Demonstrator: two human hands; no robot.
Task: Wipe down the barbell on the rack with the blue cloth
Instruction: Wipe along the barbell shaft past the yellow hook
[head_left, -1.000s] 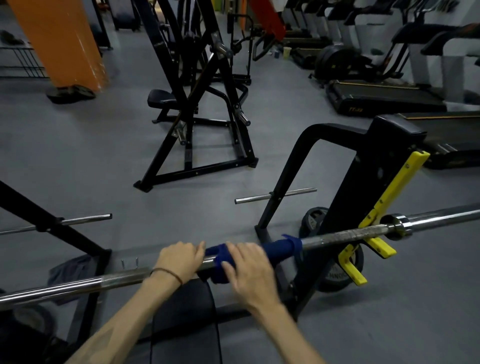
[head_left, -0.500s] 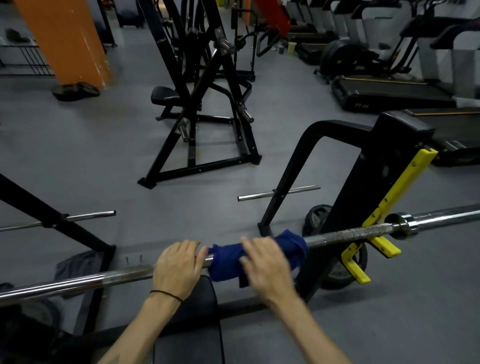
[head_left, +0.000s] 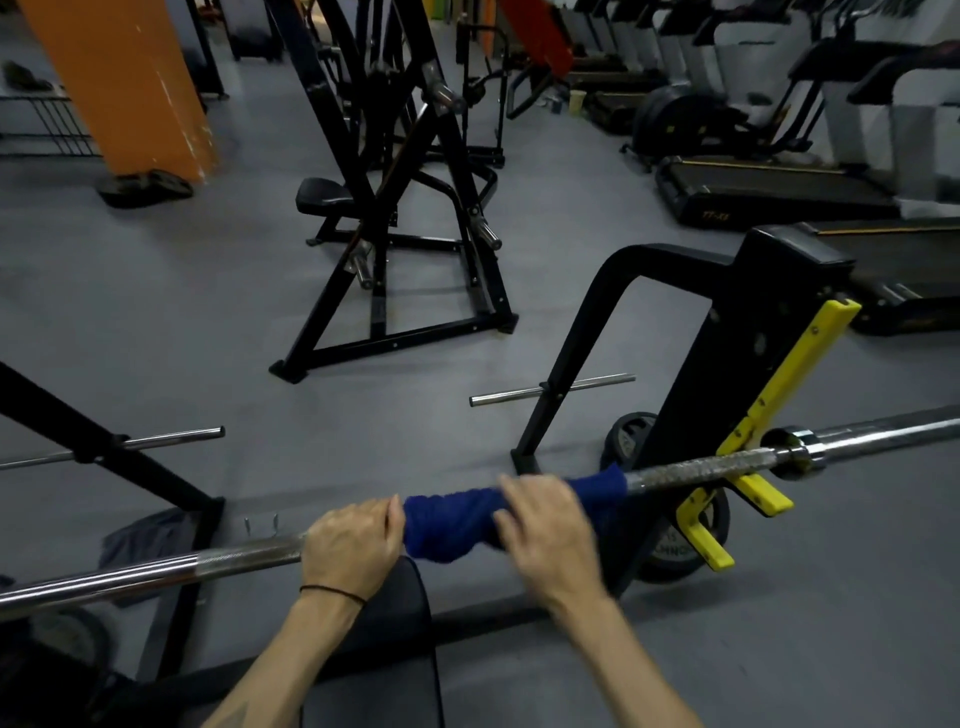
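Barbell (head_left: 696, 470) resting across the rack, running from 9 o'clock low up to 3 o'clock, seated in yellow J-hook (head_left: 753, 483) on black upright (head_left: 727, 364) at 3 o'clock. Blue cloth (head_left: 457, 525) wrapped round the shaft at frame centre, between both hands, bunched and sagging slightly below the bar at its left end. Left hand (head_left: 353, 540) clenched over bare bar, grip curled round the shaft, thumb edge touching the cloth's left end; thin black band (head_left: 332, 592) on that wrist. Right hand (head_left: 545, 535) laid over the cloth from above, fingers draped on the far side, grip grasping cloth against bar; slightly motion-blurred. Knurled section visible right of the cloth, then collar (head_left: 795, 452) and smooth sleeve beyond the hook. Black bench pad (head_left: 384, 649) directly below the bar at 6 o'clock. Weight plate (head_left: 675, 551) leaning behind the upright's base at 4 o'clock. Grey rag (head_left: 145, 535) on floor at 8 o'clock. Black plate-loaded machine (head_left: 395, 208) at 12 o'clock, orange pillar (head_left: 124, 83) at 11 o'clock, treadmills (head_left: 769, 187) at 1–2 o'clock.
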